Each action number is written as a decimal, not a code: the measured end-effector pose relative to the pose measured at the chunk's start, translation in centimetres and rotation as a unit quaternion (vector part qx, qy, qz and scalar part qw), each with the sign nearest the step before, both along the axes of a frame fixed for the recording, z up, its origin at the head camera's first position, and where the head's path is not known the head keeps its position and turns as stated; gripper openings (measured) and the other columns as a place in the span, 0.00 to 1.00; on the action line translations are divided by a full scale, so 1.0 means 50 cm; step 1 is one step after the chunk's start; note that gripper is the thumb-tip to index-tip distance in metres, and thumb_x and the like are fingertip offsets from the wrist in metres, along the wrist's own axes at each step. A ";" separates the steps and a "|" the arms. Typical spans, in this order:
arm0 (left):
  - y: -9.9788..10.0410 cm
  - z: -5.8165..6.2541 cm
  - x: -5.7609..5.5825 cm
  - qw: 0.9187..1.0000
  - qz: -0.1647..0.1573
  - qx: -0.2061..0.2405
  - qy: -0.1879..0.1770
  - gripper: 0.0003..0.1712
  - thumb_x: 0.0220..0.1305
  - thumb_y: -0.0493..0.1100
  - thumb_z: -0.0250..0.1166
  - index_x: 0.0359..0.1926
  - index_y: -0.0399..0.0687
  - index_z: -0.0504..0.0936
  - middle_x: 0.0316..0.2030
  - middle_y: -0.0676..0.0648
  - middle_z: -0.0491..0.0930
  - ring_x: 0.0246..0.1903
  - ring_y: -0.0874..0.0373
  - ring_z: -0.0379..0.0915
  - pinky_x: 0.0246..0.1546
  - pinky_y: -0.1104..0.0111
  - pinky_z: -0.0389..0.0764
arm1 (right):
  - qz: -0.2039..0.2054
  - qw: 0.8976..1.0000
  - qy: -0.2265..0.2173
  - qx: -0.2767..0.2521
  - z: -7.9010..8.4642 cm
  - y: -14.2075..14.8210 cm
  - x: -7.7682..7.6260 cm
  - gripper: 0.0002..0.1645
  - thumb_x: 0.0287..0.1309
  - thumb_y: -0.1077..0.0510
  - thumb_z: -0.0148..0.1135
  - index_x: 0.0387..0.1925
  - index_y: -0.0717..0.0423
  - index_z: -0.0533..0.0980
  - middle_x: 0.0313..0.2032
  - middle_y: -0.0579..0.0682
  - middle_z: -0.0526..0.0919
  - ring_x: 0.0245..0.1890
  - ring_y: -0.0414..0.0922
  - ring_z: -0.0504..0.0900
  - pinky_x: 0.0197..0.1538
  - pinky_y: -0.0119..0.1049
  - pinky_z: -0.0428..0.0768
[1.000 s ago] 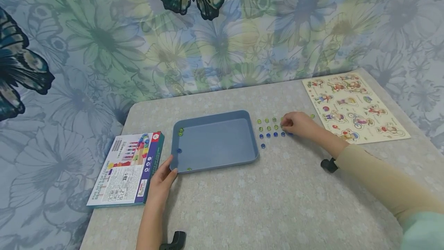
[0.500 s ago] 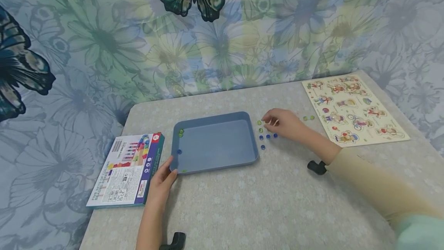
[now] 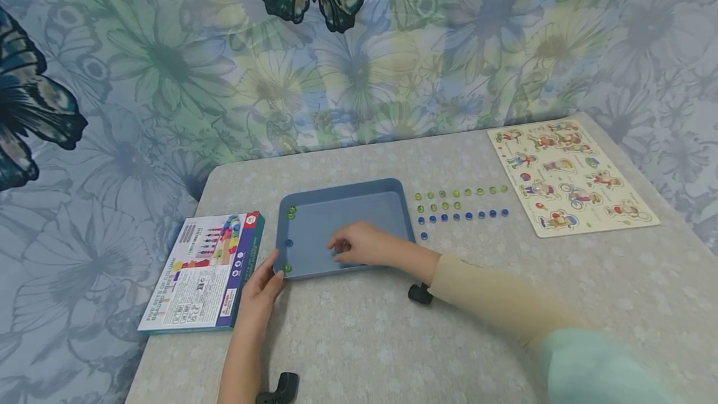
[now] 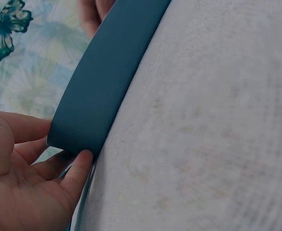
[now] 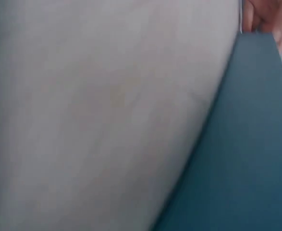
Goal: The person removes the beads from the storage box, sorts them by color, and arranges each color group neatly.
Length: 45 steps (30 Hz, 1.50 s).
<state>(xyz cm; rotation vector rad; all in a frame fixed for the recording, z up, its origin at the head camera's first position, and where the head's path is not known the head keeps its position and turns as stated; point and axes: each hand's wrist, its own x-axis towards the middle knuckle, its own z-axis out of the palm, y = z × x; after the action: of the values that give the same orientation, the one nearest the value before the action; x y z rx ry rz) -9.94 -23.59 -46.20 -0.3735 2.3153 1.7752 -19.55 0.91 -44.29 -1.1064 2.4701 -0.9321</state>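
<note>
In the head view my left hand [image 3: 259,288] pinches the near left corner of a blue-grey tray [image 3: 342,189], its thumb and fingers on both sides of the corner; the left wrist view shows the fingertips on the tray wall [image 4: 100,72]. My right hand [image 3: 361,243] hovers over the tray's near middle, fingers loosely bent, nothing visible between them. Along the tray's left side lie two green beads [image 3: 291,212], a blue bead [image 3: 288,242] and another green bead [image 3: 288,268]. Right of the tray, several green beads [image 3: 456,192] and blue beads [image 3: 469,216] stand in rows.
A boxed toy [image 3: 204,273] lies left of the tray, beside my left forearm. At the back right is a cream picture board [image 3: 572,176] with cartoon figures. A floral, butterfly-patterned cloth [image 3: 359,80] hangs behind the table.
My right hand has swept left from the bead rows to over the tray, uncovering the rows. The nearest green bead has rolled left in the tray. My left hand stays at the corner.
</note>
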 end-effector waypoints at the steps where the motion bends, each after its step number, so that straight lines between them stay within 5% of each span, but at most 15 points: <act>1: 0.000 0.000 0.000 1.000 0.000 -0.001 0.001 0.29 0.70 0.44 0.51 0.70 0.61 0.58 0.71 0.53 0.49 0.70 0.54 0.43 0.64 0.58 0.59 | 0.000 1.000 -0.002 0.006 -0.004 -0.020 0.001 0.17 0.55 0.55 0.65 0.46 0.54 0.80 0.37 0.44 0.83 0.34 0.33 0.77 0.37 0.24 0.75; 9: 0.000 -0.002 0.001 1.000 -0.004 0.017 0.018 0.29 0.70 0.43 0.51 0.70 0.57 0.58 0.71 0.52 0.49 0.70 0.53 0.43 0.64 0.59 0.59 | -0.012 1.000 0.000 0.028 -0.018 -0.141 0.013 0.17 0.54 0.54 0.66 0.46 0.51 0.80 0.38 0.43 0.83 0.37 0.32 0.78 0.38 0.22 0.75; 17: -0.002 -0.002 -0.002 1.000 -0.010 0.026 0.013 0.29 0.71 0.43 0.50 0.70 0.59 0.57 0.71 0.53 0.51 0.69 0.55 0.46 0.63 0.62 0.60 | -0.029 0.998 0.011 0.058 -0.016 -0.197 0.012 0.14 0.53 0.54 0.66 0.44 0.50 0.81 0.32 0.40 0.81 0.31 0.32 0.76 0.33 0.22 0.72; 29: -0.001 -0.001 -0.001 0.999 -0.009 0.024 0.019 0.30 0.70 0.41 0.51 0.71 0.55 0.57 0.70 0.52 0.52 0.69 0.55 0.47 0.62 0.64 0.61 | -0.040 0.997 0.007 0.067 -0.012 -0.216 0.011 0.06 0.51 0.58 0.66 0.34 0.51 0.82 0.28 0.40 0.81 0.27 0.33 0.76 0.30 0.22 0.72; 38: 0.000 -0.006 0.002 0.999 -0.014 0.017 0.042 0.30 0.70 0.43 0.51 0.71 0.53 0.57 0.70 0.51 0.53 0.68 0.56 0.50 0.50 0.84 0.67 | -0.035 0.997 0.014 0.066 -0.011 -0.217 0.012 0.05 0.52 0.58 0.66 0.33 0.52 0.80 0.25 0.40 0.79 0.23 0.34 0.73 0.27 0.22 0.70; 45: 0.001 -0.001 0.003 0.999 -0.012 0.013 0.037 0.29 0.70 0.44 0.51 0.70 0.56 0.58 0.70 0.53 0.52 0.69 0.56 0.47 0.59 0.71 0.64 | -0.021 1.000 -0.011 0.016 -0.012 -0.194 0.004 0.06 0.51 0.60 0.65 0.33 0.54 0.79 0.25 0.40 0.77 0.24 0.34 0.73 0.28 0.22 0.71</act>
<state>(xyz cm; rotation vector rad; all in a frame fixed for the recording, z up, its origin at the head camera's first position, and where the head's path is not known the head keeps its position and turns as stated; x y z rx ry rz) -9.77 -23.54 -46.23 -0.2776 2.3329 1.8367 -19.37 -8.80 -44.87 -1.0324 2.4904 -0.9075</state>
